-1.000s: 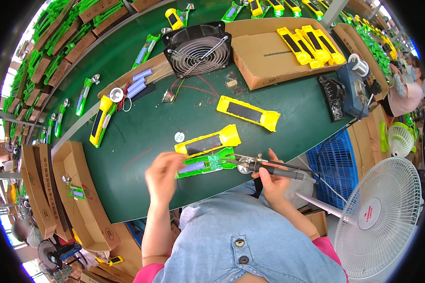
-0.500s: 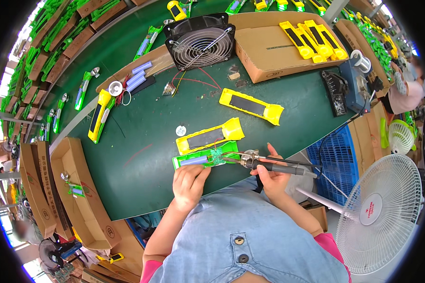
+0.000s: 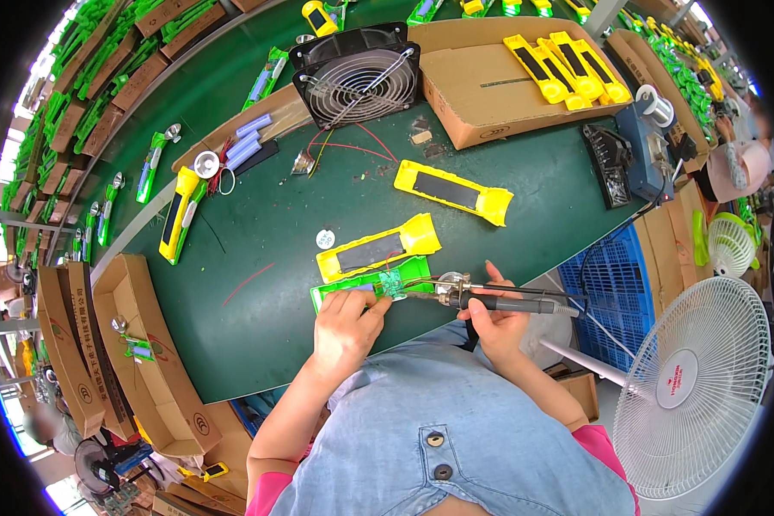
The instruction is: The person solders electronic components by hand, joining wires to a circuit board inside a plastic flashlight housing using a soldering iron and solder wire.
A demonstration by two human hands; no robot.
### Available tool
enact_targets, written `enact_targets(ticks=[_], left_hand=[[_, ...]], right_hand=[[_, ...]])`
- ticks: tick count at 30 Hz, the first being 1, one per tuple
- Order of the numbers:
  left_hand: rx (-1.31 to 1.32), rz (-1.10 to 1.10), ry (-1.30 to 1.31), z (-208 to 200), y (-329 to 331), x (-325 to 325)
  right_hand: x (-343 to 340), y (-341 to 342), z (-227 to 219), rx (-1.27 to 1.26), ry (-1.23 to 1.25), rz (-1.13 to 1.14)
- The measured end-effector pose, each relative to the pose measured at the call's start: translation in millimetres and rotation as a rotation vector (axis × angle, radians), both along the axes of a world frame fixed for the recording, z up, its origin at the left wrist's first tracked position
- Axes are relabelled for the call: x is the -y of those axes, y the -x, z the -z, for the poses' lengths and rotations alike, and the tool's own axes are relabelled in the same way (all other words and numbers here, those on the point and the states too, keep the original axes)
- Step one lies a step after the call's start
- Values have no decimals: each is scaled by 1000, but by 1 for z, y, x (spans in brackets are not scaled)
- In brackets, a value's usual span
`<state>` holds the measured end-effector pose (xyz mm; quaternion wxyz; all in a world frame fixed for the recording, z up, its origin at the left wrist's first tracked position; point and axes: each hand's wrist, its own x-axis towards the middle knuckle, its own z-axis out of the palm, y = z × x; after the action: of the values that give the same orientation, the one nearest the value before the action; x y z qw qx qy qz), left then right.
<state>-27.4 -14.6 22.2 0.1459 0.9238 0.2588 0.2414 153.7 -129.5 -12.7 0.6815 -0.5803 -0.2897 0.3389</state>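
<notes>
My right hand (image 3: 497, 325) is wrapped around a soldering iron (image 3: 512, 304) with a dark handle. The iron's metal front points left at a small green circuit board (image 3: 391, 284); whether its tip touches the board I cannot tell. Fingers bent, my left hand (image 3: 349, 331) grips the near edge of a green lamp housing (image 3: 414, 267) beside the board. Most of the blue battery cell in that housing is hidden by the fingers. Thin wires run from the board toward a round silver reflector (image 3: 449, 282). Just behind lies a yellow housing cover (image 3: 378, 251) with a dark panel.
A second yellow cover (image 3: 454, 193) lies farther back. Behind it stand a black square fan (image 3: 359, 84) and a cardboard tray (image 3: 482, 129) with yellow covers. At right are a blue soldering station (image 3: 648, 142), a solder spool (image 3: 658, 112) and a white fan (image 3: 688, 387). Blue cells (image 3: 245, 148) lie left.
My left hand has shifted right and up along the green housing, its fingertips now nearer the circuit board and covering more of the blue cell. The right hand keeps the iron in nearly the same place.
</notes>
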Motion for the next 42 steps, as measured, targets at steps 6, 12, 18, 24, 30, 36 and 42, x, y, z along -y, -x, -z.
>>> enact_targets(ticks=[6,12,18,24,30,36,42], left_hand=[[-2,3,-2,0,0,-1],[2,-3,19,-1,0,-1],[8,-1,19,0,1,0],[3,-11,17,1,0,-1],[115,-107,81,2,-4,2],[-144,-450,28,14,5,-61],[18,-478,58,25,28,-45]], right_hand=[[-2,2,4,-14,9,-3],[-5,2,5,82,-45,-33],[-4,2,5,76,-52,-37],[-4,-11,1,-57,-132,-10],[-14,-55,4,360,-171,30],[-51,-88,-10,1121,-20,-37],[-64,-97,8,1259,-17,-190]])
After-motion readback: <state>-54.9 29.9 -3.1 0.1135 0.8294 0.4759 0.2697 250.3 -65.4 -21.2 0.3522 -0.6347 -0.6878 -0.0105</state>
